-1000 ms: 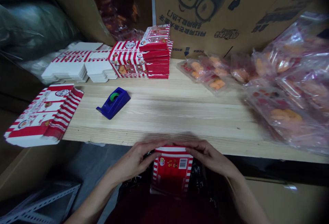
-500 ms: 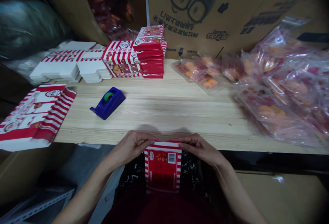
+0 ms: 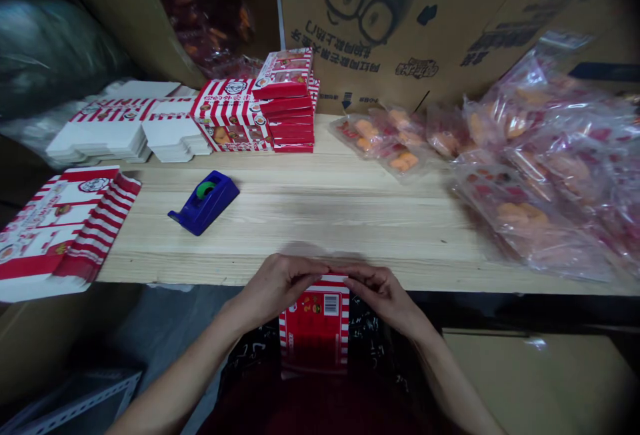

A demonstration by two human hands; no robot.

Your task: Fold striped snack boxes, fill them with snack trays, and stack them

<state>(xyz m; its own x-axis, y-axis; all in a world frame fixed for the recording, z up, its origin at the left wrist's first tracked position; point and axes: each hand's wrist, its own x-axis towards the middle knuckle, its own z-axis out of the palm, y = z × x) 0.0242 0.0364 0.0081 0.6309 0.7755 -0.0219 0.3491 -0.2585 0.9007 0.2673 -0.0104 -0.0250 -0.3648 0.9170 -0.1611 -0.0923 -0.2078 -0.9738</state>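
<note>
At the bottom centre of the frame, a red rectangular cardboard box with red-and-white striped borders (image 3: 315,332) extends bodyward from the left hand (image 3: 283,285) and right hand (image 3: 383,295), long axis running up the frame; both pinch its top edge, about equally near. Beyond, left of centre, a blue wedge-shaped tape dispenser (image 3: 215,205) sits on the pale wooden table (image 3: 340,202).

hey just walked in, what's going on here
A person holds a red-and-white box over their lap, just off the near edge of the wooden table, with the left hand and right hand at its upper end. On the table, a blue tape dispenser sits to the left, in front of a stack of striped boxes and flat white-edged cartons. Clear packets with orange pieces inside are heaped on the right.
</note>
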